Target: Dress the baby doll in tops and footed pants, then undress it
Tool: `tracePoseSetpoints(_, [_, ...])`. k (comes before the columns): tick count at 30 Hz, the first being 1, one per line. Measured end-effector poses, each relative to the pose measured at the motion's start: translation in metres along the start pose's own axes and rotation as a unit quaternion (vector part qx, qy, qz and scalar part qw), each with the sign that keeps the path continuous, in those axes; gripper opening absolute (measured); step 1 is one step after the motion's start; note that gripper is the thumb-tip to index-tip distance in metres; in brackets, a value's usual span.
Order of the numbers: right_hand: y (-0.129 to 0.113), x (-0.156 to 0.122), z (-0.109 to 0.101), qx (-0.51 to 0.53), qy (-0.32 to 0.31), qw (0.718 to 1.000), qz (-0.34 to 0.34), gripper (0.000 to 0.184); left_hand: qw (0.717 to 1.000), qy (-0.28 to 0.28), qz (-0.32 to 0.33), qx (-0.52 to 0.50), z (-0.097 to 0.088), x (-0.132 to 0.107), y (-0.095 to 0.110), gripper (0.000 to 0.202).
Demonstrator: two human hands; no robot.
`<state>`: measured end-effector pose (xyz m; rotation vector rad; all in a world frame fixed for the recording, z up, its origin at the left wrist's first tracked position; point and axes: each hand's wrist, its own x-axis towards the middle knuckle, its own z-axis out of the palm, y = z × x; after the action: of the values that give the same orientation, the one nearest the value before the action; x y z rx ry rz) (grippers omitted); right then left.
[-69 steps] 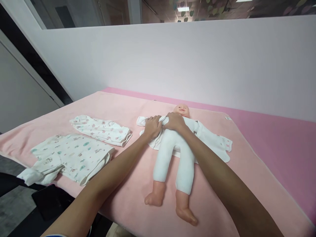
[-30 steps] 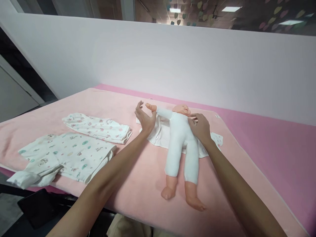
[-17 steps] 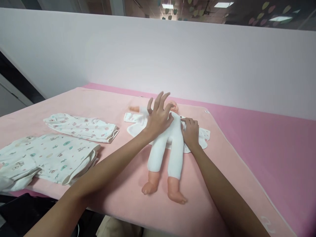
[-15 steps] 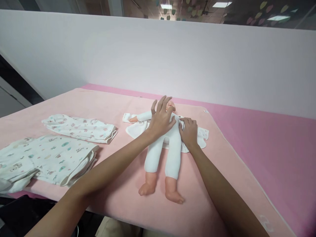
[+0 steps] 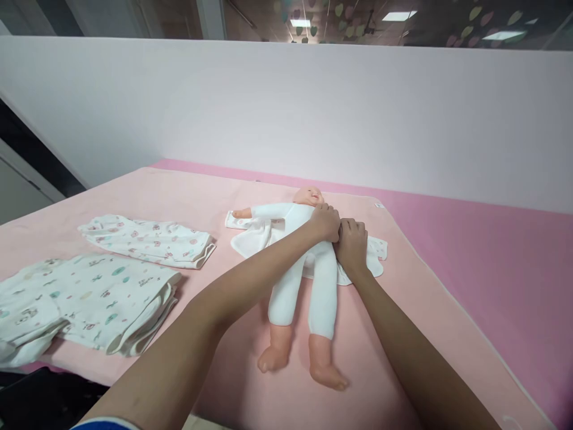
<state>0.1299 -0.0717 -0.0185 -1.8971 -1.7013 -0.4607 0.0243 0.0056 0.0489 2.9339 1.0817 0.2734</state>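
A baby doll (image 5: 293,289) with a white cloth body lies on its back, its head at the far end and its bare feet nearer me. Under its torso is spread a small white baby shirt (image 5: 250,239). One doll arm reaches left over a sleeve; my hands hide the other. At the doll's shoulder on the right side, my left hand (image 5: 326,223) is closed with curled fingers. My right hand (image 5: 352,243) is closed right beside it, over the shirt's right part. What both hands grip is hidden behind the fingers.
Folded printed baby clothes (image 5: 147,239) and a larger printed garment (image 5: 94,298) lie on the left. A pale pink blanket (image 5: 242,382) covers the table, with a brighter pink mat (image 5: 501,263) on the right. A white partition (image 5: 286,107) rises behind.
My left hand has moved right from the doll's chest to its shoulder, its spread fingers now curled. The doll's face is uncovered. My right hand has shifted slightly and closed more.
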Motion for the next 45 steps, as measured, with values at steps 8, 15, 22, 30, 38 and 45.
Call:
tracePoseSetpoints(8, [-0.002, -0.004, -0.005, -0.005, 0.013, 1.000, 0.003, 0.036, 0.999, -0.010, -0.027, 0.045, 0.008, 0.002, -0.006, 0.053])
tracePoseSetpoints(15, [0.000, -0.006, -0.002, -0.014, 0.030, 0.999, 0.008, 0.044, 0.996, 0.029, -0.052, 0.065, 0.006, -0.008, -0.003, 0.051])
tracePoseSetpoints(22, [0.008, -0.010, 0.004, -0.017, 0.047, 0.998, 0.038, 0.048, 0.991, 0.105, -0.082, -0.015, 0.002, -0.031, -0.022, 0.055])
tracePoseSetpoints(30, [0.021, -0.010, 0.013, 0.035, 0.034, 0.994, 0.096, 0.049, 0.971, 0.172, -0.104, -0.125, -0.001, -0.049, -0.046, 0.047])
tracePoseSetpoints(38, [0.035, -0.005, 0.020, 0.041, -0.029, 0.988, 0.143, 0.047, 0.944, 0.249, -0.124, -0.176, 0.002, -0.059, -0.068, 0.039])
tracePoseSetpoints(45, [0.037, -0.007, 0.018, 0.067, -0.030, 0.982, 0.174, 0.049, 0.941, 0.257, -0.135, -0.173, 0.000, -0.063, -0.077, 0.034])
